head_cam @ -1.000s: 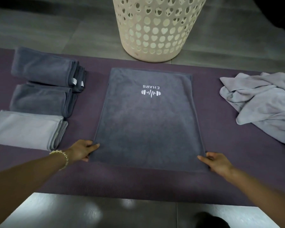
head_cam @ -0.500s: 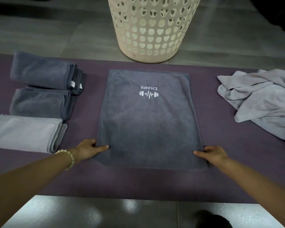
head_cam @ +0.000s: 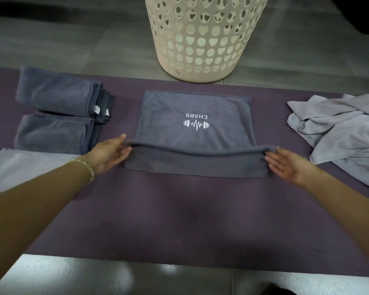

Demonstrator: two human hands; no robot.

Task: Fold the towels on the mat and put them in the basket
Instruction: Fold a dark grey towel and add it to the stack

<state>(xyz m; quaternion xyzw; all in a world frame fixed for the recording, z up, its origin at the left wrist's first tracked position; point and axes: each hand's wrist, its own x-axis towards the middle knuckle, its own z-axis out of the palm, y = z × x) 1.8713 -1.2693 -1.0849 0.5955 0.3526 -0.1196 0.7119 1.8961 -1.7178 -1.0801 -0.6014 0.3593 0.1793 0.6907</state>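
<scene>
A dark grey towel [head_cam: 192, 107] with a white CHARS logo lies in the middle of the purple mat [head_cam: 179, 220]. Its near edge is lifted and carried toward the far edge, forming a fold across the middle. My left hand [head_cam: 109, 154] pinches the left end of that raised edge between thumb and fingers. At the right end my right hand [head_cam: 285, 165] pinches the edge the same way. The cream basket [head_cam: 202, 39] with heart-shaped holes stands on the floor just beyond the mat, behind the towel.
Two folded dark grey towels [head_cam: 55, 92] [head_cam: 51, 133] and a folded light grey towel [head_cam: 26, 167] lie in a column at the mat's left. A crumpled light grey towel [head_cam: 339, 133] lies at the right. Grey floor tiles surround the mat.
Both hands have lifted the towel's near edge off the mat and carried it forward, about halfway up the towel. The camera has come closer.
</scene>
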